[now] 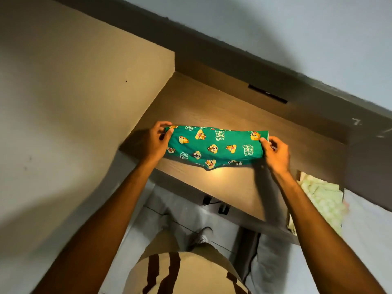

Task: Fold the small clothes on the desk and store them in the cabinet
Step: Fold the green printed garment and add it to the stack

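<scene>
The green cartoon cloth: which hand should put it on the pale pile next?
Probably the right hand: it grips the green cartoon cloth at the end nearer the pale pile. The left hand holds the far end.

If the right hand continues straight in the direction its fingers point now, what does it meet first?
The right hand points toward the green printed garment, which it already pinches; beyond that, probably the left hand.

two hands, one green garment (cartoon print), one desk

Pale grey wall, black slot in the back panel, tiled floor, grey shoe
</scene>
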